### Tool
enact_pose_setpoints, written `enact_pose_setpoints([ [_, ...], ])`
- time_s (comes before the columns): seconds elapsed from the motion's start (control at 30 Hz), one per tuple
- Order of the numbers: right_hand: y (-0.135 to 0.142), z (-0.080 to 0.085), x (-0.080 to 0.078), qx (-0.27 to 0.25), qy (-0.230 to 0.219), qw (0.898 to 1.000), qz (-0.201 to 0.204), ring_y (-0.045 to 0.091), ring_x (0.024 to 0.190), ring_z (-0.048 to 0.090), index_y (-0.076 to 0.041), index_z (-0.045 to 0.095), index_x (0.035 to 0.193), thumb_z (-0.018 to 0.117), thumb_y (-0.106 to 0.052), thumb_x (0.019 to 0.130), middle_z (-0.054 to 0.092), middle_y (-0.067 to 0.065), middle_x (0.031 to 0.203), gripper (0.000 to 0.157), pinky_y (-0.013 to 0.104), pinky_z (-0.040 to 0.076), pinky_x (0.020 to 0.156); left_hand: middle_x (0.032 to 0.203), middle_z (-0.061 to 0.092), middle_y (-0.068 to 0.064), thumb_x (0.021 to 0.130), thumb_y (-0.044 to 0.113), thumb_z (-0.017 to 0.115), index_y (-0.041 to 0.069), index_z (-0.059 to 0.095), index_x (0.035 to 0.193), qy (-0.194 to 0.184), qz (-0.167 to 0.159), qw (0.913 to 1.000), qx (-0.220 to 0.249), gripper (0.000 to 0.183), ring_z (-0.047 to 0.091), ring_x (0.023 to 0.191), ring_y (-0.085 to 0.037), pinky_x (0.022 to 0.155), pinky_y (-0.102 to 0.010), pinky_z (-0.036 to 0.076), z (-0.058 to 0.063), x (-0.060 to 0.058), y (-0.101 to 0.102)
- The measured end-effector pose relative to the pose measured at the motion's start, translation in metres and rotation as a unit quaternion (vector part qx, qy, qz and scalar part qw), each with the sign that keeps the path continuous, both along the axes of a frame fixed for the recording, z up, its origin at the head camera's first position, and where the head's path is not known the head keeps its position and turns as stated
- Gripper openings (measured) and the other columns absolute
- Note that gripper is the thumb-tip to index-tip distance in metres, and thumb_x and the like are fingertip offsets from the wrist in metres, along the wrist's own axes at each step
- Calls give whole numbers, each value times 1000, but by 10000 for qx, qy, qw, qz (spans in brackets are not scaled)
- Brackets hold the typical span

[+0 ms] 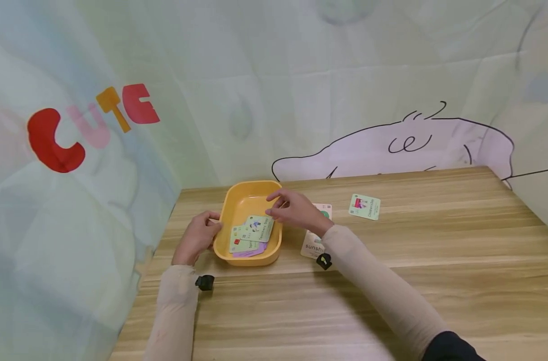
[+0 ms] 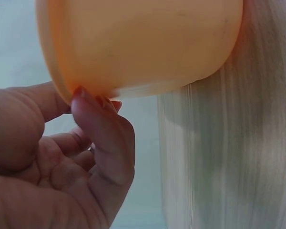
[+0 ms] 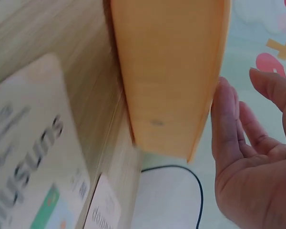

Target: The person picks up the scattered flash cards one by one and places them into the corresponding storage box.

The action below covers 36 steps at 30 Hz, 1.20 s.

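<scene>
A yellow plastic tray [image 1: 248,200] stands on the table at the left of the head view. My left hand [image 1: 197,238] grips its left rim, thumb and fingers pinching the wall [image 2: 148,43] in the left wrist view. Over the tray's right rim is my right hand [image 1: 298,210], with a gap between thumb and fingers and nothing held. Inside the tray, a green "Teachers' Day" card [image 1: 260,228] overlaps another green card [image 1: 237,244], and a purple card [image 1: 248,252] shows beneath them.
A "sunshine" card [image 1: 309,246] lies right of the tray, partly covered by my right forearm. Behind it is a pinkish card [image 1: 328,208], partly hidden by my hand. Farther right lies a green "Children's Day" card [image 1: 365,207]. A printed curtain [image 1: 201,100] hangs behind the table.
</scene>
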State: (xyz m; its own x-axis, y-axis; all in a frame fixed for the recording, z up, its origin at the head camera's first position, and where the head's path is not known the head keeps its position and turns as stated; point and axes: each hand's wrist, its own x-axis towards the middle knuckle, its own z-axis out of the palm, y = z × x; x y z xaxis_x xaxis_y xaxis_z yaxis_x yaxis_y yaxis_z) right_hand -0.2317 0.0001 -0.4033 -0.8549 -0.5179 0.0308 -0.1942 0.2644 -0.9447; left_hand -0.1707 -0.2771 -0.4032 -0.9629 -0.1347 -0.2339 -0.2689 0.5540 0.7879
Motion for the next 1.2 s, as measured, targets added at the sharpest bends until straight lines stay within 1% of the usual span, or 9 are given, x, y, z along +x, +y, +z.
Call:
enact_pose_setpoints([
  [0.1, 12, 1, 0, -221, -39, 9997, -40, 29, 93, 67, -5, 62, 129, 73, -18, 95, 62, 11, 104, 38, 41, 60, 84, 101, 55, -13, 106, 18, 50, 3, 52, 136, 9, -36, 10000, -4, 33, 58, 70, -19, 58, -28, 55, 0, -1, -1],
  [0.2, 27, 0, -2, -253, -39, 9997, -56, 28, 93, 66, -6, 62, 129, 71, -19, 96, 63, 12, 105, 37, 45, 60, 86, 101, 55, -13, 106, 18, 50, 3, 52, 136, 17, -60, 10000, -3, 33, 58, 70, -19, 58, -28, 55, 1, -1, -2],
  [0.33, 50, -1, -6, -134, -42, 9999, -101, 30, 97, 67, -7, 63, 129, 70, -21, 97, 64, 12, 106, 35, 44, 60, 85, 101, 55, -13, 106, 18, 50, 3, 52, 136, 15, -60, 10000, -1, 33, 58, 70, -18, 58, -28, 54, 1, 0, -2],
  [0.43, 67, -2, -9, 12, -79, 9998, -183, 33, 99, 67, -9, 63, 127, 70, -23, 97, 65, 12, 107, 34, 46, 60, 86, 101, 55, -13, 106, 18, 50, 2, 52, 136, -3, -67, 10000, 3, 34, 57, 70, -18, 58, -28, 54, 1, 0, -1],
  [0.53, 82, -2, -12, 282, -71, 9991, -301, 36, 101, 67, -10, 63, 127, 71, -24, 97, 65, 12, 108, 34, 49, 59, 87, 102, 55, -14, 106, 18, 50, 2, 51, 137, -5, -69, 10000, -4, 34, 58, 71, -19, 59, -28, 55, 0, 0, -1],
  [0.77, 117, -4, -21, 1066, -7, 9923, -634, 32, 100, 64, -6, 61, 130, 73, -25, 95, 64, 12, 111, 42, 38, 58, 84, 104, 56, -14, 106, 19, 50, 3, 51, 138, -33, -46, 10000, -54, 35, 58, 73, -19, 60, -27, 54, 1, 0, -1],
  [1.0, 146, -6, -32, 1852, 248, 9768, -1042, 28, 102, 61, -5, 62, 131, 72, -30, 95, 66, 14, 115, 45, 42, 52, 89, 104, 55, -14, 106, 19, 49, 3, 51, 137, -23, -35, 10000, -69, 35, 58, 73, -19, 60, -27, 54, 3, 2, 0],
  [1.1, 157, -6, -36, 2113, 292, 9705, -1123, 30, 103, 63, -4, 60, 133, 72, -31, 95, 66, 15, 119, 47, 43, 51, 91, 104, 55, -14, 106, 19, 49, 3, 51, 137, -31, -40, 10000, -65, 35, 58, 73, -19, 60, -27, 54, 3, 2, 0],
  [1.2, 168, -5, -38, 2247, 325, 9671, -1151, 33, 106, 64, -2, 59, 134, 72, -30, 95, 66, 19, 122, 50, 48, 52, 95, 104, 55, -14, 106, 18, 49, 2, 51, 138, -38, -57, 10000, -31, 35, 58, 73, -19, 60, -28, 55, 4, 2, 1],
])
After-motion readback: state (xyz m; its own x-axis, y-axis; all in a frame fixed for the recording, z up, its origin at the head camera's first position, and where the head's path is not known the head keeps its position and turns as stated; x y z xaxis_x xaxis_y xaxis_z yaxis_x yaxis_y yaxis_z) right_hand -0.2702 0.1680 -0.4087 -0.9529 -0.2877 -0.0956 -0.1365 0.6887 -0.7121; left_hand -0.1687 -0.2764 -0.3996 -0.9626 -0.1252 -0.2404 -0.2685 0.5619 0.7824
